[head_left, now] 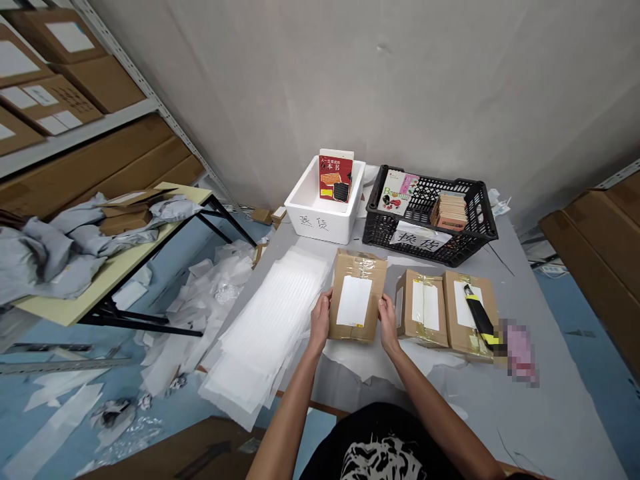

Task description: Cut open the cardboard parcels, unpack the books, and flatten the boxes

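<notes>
A taped cardboard parcel [357, 293] with a white label lies flat on the grey table [540, 413] in front of me. My left hand [320, 323] grips its left edge, fingers wrapped round the side. My right hand [388, 325] grips its right edge the same way. Just left of the parcel lies a stack of white foam sheets [270, 327]. To the right lie two more taped parcels [424, 308] [463, 320], the far one with a black and yellow utility knife [481, 320] resting on top.
A white foam box [320, 217] holding a red book [335, 177] and a black plastic basket [430, 230] with booklets stand at the table's back. A side table [115, 263] with grey bags is at left. Paper scraps litter the blue floor. Shelves hold cartons.
</notes>
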The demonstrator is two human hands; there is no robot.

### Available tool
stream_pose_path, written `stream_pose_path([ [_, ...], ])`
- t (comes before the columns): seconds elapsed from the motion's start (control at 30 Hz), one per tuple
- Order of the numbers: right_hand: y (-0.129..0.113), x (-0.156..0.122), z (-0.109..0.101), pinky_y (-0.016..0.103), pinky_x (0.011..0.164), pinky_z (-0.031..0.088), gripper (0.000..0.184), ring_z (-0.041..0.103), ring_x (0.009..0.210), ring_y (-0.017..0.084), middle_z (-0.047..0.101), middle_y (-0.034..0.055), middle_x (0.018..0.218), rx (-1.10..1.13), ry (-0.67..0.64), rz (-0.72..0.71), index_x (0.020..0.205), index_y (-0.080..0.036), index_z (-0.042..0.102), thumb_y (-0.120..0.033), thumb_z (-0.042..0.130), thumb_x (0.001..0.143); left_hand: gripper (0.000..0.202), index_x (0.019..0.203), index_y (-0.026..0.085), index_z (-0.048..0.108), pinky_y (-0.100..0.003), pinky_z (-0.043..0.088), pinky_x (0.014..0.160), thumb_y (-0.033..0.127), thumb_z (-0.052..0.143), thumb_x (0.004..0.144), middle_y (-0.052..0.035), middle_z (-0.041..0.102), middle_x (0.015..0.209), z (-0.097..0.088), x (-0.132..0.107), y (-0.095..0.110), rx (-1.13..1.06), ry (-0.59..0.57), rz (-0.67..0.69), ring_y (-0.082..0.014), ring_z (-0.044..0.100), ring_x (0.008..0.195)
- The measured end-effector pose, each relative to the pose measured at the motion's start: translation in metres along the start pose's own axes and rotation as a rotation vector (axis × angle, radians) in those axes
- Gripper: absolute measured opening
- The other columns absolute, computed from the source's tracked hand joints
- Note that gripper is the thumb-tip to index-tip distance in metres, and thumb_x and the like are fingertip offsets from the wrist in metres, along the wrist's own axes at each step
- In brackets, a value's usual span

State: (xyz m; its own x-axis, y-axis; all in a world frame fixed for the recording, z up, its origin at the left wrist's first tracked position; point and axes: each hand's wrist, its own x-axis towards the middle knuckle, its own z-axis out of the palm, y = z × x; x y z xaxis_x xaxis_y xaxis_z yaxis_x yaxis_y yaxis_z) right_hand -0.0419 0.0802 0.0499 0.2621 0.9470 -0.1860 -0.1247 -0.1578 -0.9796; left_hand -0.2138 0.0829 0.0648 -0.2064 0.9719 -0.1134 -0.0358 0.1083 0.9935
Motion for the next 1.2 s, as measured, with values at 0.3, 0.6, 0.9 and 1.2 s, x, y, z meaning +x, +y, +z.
stream_pose_path([
  [0.3, -0.007, -0.015, -0.016, 0.030, 0.086, 0.044, 0.033, 0.058, 0.104, 0.017, 0.064, 0.0035, 0.107, 0.342, -0.014, -0.169, 0.105, -0.027, 0.060, -0.052, 0.048, 0.087, 0.044, 0.106, 0.018, 0.065, -0.042, 0.043, 0.101, 0.050, 0.037, 0.093, -0.0118, 0.058, 0.126, -0.001, -0.020, 0.004, -0.248, 0.010, 0.230, -0.0251, 0.053, 0.121],
  [0.6, -0.008, -0.007, -0.022, 0.032, 0.070, 0.048, 0.044, 0.062, 0.091, 0.019, 0.069, 0.0010, 0.099, 0.633, 0.073, 0.054, 0.107, -0.030, 0.063, -0.063, 0.047, 0.082, 0.033, 0.114, 0.018, 0.060, -0.056, 0.023, 0.114, 0.026, 0.033, 0.096, -0.0115, 0.062, 0.121, 0.010, -0.042, 0.038, 0.200, -0.142, 0.712, -0.0265, 0.044, 0.131],
  [0.9, -0.010, -0.005, -0.031, 0.038, 0.079, 0.050, 0.056, 0.063, 0.095, 0.021, 0.070, 0.0025, 0.104, 0.665, 0.052, 0.170, 0.105, -0.028, 0.066, -0.071, 0.038, 0.082, 0.031, 0.114, 0.017, 0.059, -0.058, 0.022, 0.113, 0.027, 0.036, 0.095, -0.0122, 0.061, 0.120, 0.013, -0.048, 0.027, 0.238, -0.159, 0.750, -0.0274, 0.043, 0.132],
  [1.2, -0.048, -0.038, -0.022, 0.046, 0.107, 0.036, 0.058, 0.040, 0.133, 0.028, 0.046, 0.0030, 0.144, 0.059, -0.218, -0.210, 0.123, -0.030, 0.062, -0.068, 0.040, 0.085, 0.063, 0.118, 0.022, 0.059, -0.036, 0.048, 0.094, 0.069, 0.035, 0.084, -0.0082, 0.066, 0.112, -0.012, -0.026, 0.006, -0.377, 0.155, 0.043, -0.0236, 0.057, 0.115],
])
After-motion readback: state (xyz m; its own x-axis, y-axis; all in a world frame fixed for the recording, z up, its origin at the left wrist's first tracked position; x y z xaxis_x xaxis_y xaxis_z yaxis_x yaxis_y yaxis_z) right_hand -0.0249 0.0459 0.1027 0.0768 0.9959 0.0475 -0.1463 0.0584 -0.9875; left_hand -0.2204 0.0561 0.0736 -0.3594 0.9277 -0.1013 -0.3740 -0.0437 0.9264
